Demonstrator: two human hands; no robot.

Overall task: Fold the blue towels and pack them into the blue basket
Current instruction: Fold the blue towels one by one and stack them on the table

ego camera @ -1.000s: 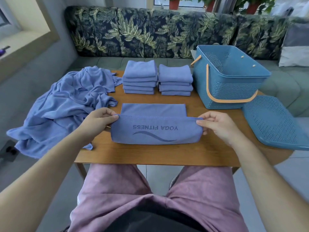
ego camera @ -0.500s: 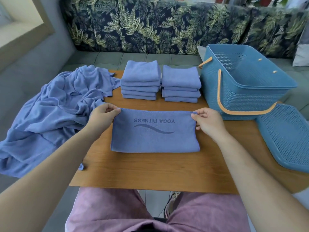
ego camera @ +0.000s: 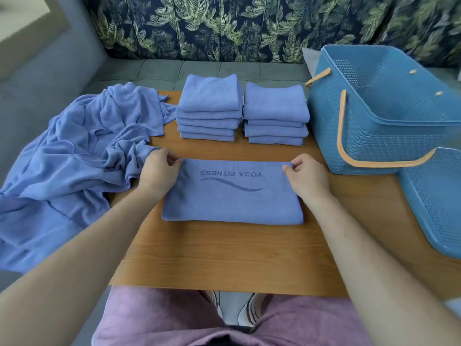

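Hands first: from my remote seat I see both forearms reaching in from the lower corners and converging over the wooden table (ego camera: pixel 224 255). The left hand (ego camera: pixel 157 171) has its knuckles up and fingers curled, pinching the far left corner of the folded towel (ego camera: pixel 232 201). The right hand (ego camera: pixel 308 176) mirrors it, thumb and fingers nipping the far right corner. Both wrists lie low, over the towel's side edges.

That towel lies flat at the middle of the table, its "YOGA FITNESS" print and wave mark facing up and reading upside down to me.

Counting now. I make two stacks of folded towels behind it, just beside each other: the left stack (ego camera: pixel 209 106) shows five and the right stack (ego camera: pixel 274 108) shows four. One heap of unfolded towels (ego camera: pixel 74 158) spills off the table's left side, and I cannot tell how many are in it. One blue basket (ego camera: pixel 374 136) with two orange handles stands at the right, near the right stack. One perforated blue lid (ego camera: pixel 434 196) lies in front of the basket.
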